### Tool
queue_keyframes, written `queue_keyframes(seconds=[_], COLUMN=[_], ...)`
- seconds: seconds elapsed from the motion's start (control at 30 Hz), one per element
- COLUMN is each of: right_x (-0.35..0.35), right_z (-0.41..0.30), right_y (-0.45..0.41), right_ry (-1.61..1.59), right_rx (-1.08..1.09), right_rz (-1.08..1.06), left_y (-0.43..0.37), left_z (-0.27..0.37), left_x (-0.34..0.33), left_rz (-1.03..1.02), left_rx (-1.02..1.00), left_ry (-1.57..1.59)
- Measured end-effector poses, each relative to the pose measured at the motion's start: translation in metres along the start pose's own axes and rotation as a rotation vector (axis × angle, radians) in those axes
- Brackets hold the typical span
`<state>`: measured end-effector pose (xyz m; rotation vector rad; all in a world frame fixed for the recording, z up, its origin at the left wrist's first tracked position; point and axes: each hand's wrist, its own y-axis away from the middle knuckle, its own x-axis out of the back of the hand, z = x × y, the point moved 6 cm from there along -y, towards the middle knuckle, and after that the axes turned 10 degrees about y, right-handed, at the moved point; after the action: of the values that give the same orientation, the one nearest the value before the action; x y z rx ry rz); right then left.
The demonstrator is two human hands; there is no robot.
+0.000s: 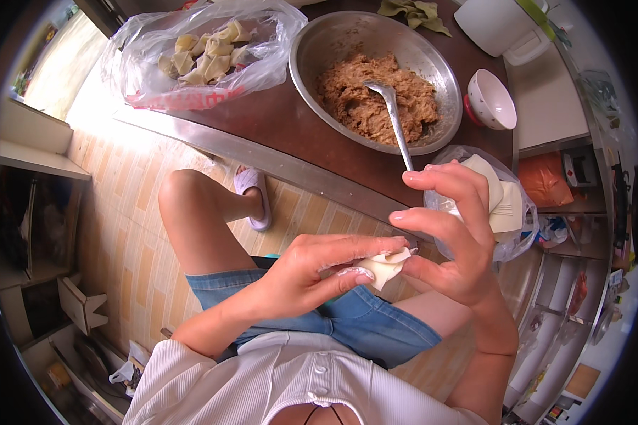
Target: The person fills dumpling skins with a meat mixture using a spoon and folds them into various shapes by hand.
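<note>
My left hand [319, 271] grips a folded wonton [384, 267] between thumb and fingers above my lap. On its other side my right hand [452, 228] touches the wonton with its thumb, its fingers raised and apart. Beyond them, a metal bowl [303, 79] holds minced filling [351, 101] with a metal spoon [394, 114] leaning in it, its handle end near my right fingertips. Wonton wrappers [506, 207] lie stacked on a plastic bag, partly behind my right hand. Several folded wontons [212, 56] lie in a clear plastic bag [178, 98] at the upper left.
The brown table's metal edge [276, 164] runs between the bowl and my knees. A small white bowl [492, 99], a white lidded container [500, 26] and green leaves [417, 16] stand or lie around the large bowl. Shelves [550, 255] are at the right, open cabinets [37, 164] at the left.
</note>
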<state>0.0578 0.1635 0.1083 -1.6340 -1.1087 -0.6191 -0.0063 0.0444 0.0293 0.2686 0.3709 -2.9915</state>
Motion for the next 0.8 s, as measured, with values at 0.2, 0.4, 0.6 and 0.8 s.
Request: queue_keyframes(seconds=[0.2, 0.4, 0.6, 0.8], right_x=[0.0, -0.004, -0.015, 0.022], right_z=[-0.008, -0.021, -0.03, 0.021], right_y=[0.01, 0.015, 0.027, 0.025], right_ry=[0.021, 0.163, 0.143, -0.009], right_rx=[0.189, 0.34, 0.378, -0.189], right_rz=[-0.042, 0.042, -0.042, 0.104], left_y=[0.002, 0.01, 0.035, 0.017], left_z=[-0.017, -0.025, -0.05, -0.017], left_x=[-0.003, -0.002, -0.014, 0.067], left_rz=[0.169, 0.123, 0.087, 0.467], left_rx=[0.165, 0.311, 0.504, 0.203], left_ry=[0.564, 0.751, 0.879, 1.09])
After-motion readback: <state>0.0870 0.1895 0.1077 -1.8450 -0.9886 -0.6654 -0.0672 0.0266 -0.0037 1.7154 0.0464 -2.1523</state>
